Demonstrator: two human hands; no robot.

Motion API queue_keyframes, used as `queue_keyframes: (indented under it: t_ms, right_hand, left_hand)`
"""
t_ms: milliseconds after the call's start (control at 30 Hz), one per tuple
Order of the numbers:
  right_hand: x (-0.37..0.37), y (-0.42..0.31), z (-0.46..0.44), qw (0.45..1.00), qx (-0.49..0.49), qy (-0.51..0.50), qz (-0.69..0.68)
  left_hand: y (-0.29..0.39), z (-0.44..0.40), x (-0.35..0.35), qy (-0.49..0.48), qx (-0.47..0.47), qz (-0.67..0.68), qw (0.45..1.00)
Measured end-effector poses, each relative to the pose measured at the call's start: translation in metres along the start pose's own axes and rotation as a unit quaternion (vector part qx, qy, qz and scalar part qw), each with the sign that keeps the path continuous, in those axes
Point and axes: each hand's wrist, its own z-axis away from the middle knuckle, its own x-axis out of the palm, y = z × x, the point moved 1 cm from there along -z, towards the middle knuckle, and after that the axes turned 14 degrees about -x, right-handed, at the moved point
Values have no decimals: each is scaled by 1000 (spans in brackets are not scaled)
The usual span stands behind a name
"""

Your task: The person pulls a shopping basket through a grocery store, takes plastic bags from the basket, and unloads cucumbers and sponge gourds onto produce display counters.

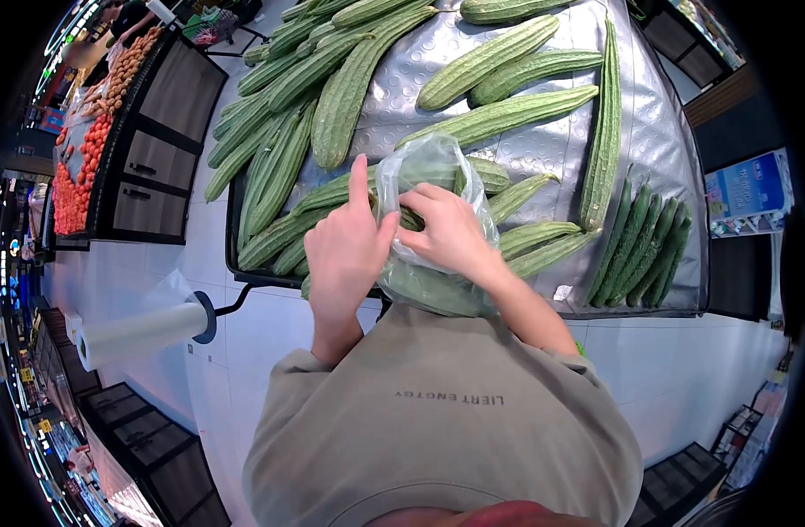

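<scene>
A clear plastic produce bag (438, 285) hangs in front of my chest, over the near edge of the vegetable stand. My left hand (343, 250) is at the bag's left edge, its index finger pointing up and its thumb against the plastic. At the mouth of the bag, the bent fingers of my right hand (451, 227) grip the film. Green shows through the plastic; whether it lies inside or behind, I cannot tell. Just beyond the hands lie long ridged luffa gourds (499, 114), with more piled on the left (350, 105).
Dark green cucumbers (644, 241) lie at the stand's right corner on silver matting (560, 167). A roll of plastic bags (143, 334) sticks out on a holder at the left. Farther left stands a produce display (148, 149) with tomatoes (86, 167).
</scene>
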Motion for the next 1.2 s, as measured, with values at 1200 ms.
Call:
queue_keyframes:
  t_ms: [1200]
  right_hand:
    - [35, -17, -16, 979, -96, 141, -113]
  left_hand:
    - [-28, -9, -5, 94, 57, 137, 984]
